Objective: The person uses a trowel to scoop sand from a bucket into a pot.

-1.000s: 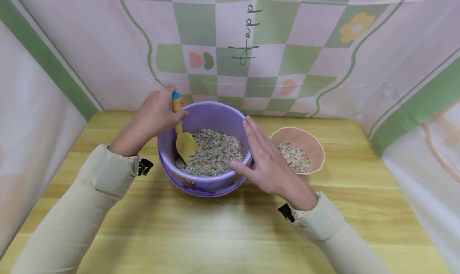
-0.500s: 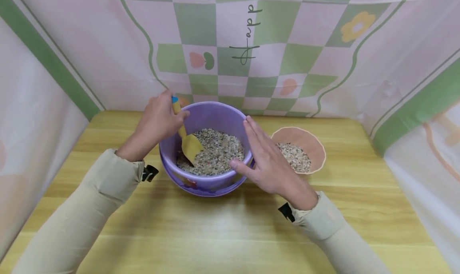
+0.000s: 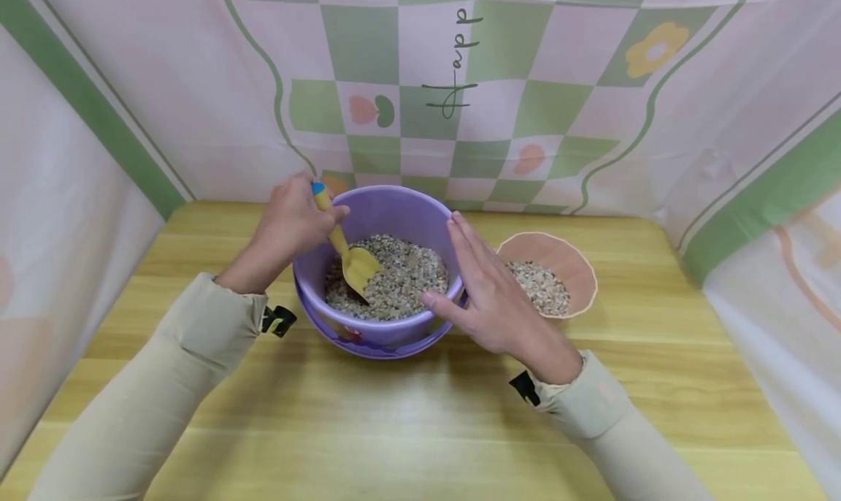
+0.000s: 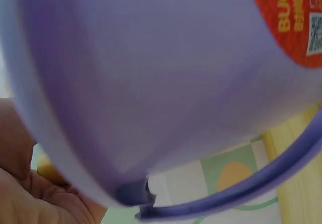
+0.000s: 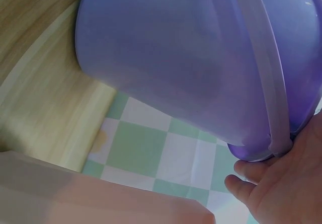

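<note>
A purple bucket stands on the table, holding a layer of small mixed gravel. My left hand, above the bucket's left rim, grips the handle of a yellow toy shovel with a blue end cap. The shovel slants down into the bucket and its tip is sunk in the gravel. My right hand rests against the bucket's right rim with straight fingers, thumb over the near side. In the right wrist view, the fingers touch the rim by the handle joint.
A peach fluted bowl with some gravel sits right of the bucket, partly behind my right hand. The bucket's handle hangs down at the front. A checked cloth hangs behind the wooden table.
The shovel's blade has moved to the right through the gravel, and its handle now leans more to the left. My left hand has shifted slightly down and right. The right hand stays put.
</note>
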A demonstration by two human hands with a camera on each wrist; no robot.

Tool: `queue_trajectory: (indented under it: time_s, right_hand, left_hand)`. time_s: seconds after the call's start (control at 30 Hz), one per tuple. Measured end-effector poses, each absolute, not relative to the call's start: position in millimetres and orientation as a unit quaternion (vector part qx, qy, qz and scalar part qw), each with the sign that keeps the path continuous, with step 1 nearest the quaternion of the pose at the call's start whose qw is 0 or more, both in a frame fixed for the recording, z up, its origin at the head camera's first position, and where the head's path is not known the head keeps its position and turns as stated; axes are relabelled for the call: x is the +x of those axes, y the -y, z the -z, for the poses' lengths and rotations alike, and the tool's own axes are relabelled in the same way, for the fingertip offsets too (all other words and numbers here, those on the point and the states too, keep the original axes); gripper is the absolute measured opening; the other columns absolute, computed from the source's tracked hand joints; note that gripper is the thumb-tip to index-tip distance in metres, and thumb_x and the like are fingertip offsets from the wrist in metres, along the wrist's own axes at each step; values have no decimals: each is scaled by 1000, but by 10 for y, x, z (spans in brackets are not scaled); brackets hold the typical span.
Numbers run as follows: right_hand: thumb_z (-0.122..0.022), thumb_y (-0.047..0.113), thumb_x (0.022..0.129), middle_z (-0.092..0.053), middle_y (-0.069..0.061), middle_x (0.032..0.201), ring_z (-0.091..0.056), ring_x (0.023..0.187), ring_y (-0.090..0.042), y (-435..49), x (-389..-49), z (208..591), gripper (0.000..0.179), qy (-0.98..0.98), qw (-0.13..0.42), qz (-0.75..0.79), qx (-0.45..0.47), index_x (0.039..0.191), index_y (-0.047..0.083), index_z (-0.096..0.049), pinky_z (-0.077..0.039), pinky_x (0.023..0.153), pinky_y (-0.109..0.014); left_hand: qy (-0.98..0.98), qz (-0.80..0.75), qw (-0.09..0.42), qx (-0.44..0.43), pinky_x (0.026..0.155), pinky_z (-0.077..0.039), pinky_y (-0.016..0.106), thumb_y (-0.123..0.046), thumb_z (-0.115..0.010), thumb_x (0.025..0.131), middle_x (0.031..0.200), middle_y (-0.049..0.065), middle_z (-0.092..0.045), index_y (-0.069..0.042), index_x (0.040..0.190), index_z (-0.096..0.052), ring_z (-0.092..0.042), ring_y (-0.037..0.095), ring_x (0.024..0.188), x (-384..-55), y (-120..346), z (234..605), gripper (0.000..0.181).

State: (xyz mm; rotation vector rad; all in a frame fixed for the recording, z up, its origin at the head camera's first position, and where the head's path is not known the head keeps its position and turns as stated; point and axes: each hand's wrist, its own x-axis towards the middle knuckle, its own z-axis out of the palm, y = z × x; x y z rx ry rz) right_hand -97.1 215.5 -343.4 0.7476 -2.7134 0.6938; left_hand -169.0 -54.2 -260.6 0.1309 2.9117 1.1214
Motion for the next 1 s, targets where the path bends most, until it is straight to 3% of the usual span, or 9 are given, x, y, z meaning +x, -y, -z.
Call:
queue_trajectory:
  time_s: [0.17, 1.0]
  right_hand:
    - [-49, 61, 97, 4, -4, 166, -7, 152, -25, -2159, -970, 3436, 93, 929, 120, -240, 254, 160, 11, -2, -17, 122, -54]
    - [-47, 62, 97, 1, -7, 166, -10, 152, -28, -2155, -986, 3452, 93, 927, 136, -229, 265, 159, 6, -7, -19, 122, -55]
  left_hand:
    - [-927, -373, 10, 37, 64, -57, 30, -20, -69, 94, 94, 14, -58, 0, 110, -52, -62, 24, 78, -1688, 528, 2631, 31]
    - [-877, -480, 32, 8, 70, -64, 35, -15, -68, 95, 102, 18, -58, 2, 112, -50, -70, 29, 81, -1715, 494, 2684, 30]
